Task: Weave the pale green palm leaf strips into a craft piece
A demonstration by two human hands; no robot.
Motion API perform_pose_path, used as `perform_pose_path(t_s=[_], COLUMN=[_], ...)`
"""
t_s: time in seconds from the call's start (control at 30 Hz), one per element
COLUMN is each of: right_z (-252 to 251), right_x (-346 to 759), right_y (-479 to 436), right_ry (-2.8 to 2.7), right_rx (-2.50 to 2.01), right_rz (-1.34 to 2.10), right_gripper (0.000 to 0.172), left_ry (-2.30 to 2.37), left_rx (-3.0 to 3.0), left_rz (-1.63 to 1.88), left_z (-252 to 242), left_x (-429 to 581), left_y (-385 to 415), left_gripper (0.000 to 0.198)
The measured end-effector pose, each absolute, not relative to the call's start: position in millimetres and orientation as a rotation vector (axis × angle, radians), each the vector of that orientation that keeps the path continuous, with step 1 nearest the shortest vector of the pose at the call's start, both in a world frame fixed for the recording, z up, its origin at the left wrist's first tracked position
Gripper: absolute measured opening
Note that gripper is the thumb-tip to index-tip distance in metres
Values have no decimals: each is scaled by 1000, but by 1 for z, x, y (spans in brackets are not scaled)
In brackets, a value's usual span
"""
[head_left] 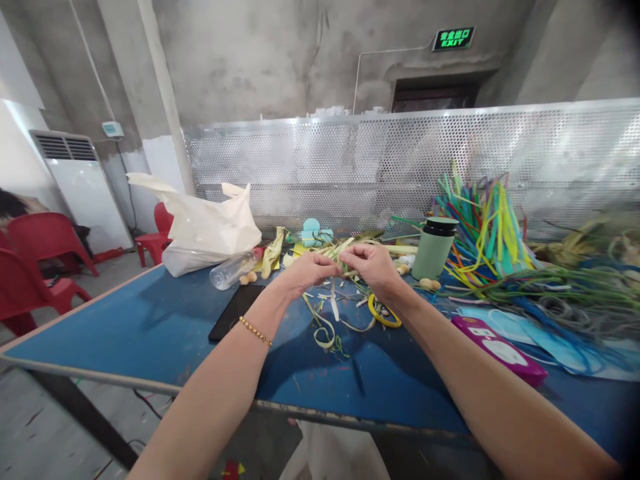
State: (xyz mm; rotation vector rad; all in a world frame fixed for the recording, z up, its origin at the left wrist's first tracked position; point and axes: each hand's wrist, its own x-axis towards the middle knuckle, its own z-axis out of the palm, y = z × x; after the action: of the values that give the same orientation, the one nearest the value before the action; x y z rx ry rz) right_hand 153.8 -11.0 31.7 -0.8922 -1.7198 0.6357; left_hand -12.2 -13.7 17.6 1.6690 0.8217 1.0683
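Two bare hands meet at the centre of the frame, the left hand and the right hand; each makes a narrow pinch, thumb to forefinger, on the pale green strips, though which strand sits in which pinch I cannot tell; one gold beaded bracelet circles the left wrist.

Around them, counted: one clear plastic bottle lying on its side, left of centre; one crumpled white plastic bag behind it; one flat black rectangular slab, partly covered by the left forearm; one smooth green tumbler with a black lid, right of centre; one glossy yellow ring beside the right wrist; one purple box at lower right, next to thin, pleated-looking blue masks, too overlapped to count; one bundle of fuzzy, many-coloured stems, too many to count; small rounded tan pieces at the tumbler's foot.

The strips are thin, fibrous and ribbon-like; they lie at the fingertips and spread behind both hands; one loose pale curl rests below the hands, on the scuffed blue tabletop, well clear of either pinch.
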Motion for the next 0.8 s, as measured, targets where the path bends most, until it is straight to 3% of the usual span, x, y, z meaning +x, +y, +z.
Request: perform_pose_path(t_s=[0.47, 0.67, 0.8], right_z=[35, 36, 37], right_x=[161, 162, 162], right_y=[-7, -4, -5], right_ry=[-1855, -1812, -1838], right_rx=[-919, -958, -946], right_rz=[464, 349, 338], right_gripper=[31, 30, 30], left_ry=[699, 710, 753], left_rx=[1686, 1654, 1625], left_rz=[1002, 1016, 1060], left_z=[13, 16, 14], left_x=[-13, -10, -7], left_y=[-12, -14, -14], left_gripper=[31, 15, 16])
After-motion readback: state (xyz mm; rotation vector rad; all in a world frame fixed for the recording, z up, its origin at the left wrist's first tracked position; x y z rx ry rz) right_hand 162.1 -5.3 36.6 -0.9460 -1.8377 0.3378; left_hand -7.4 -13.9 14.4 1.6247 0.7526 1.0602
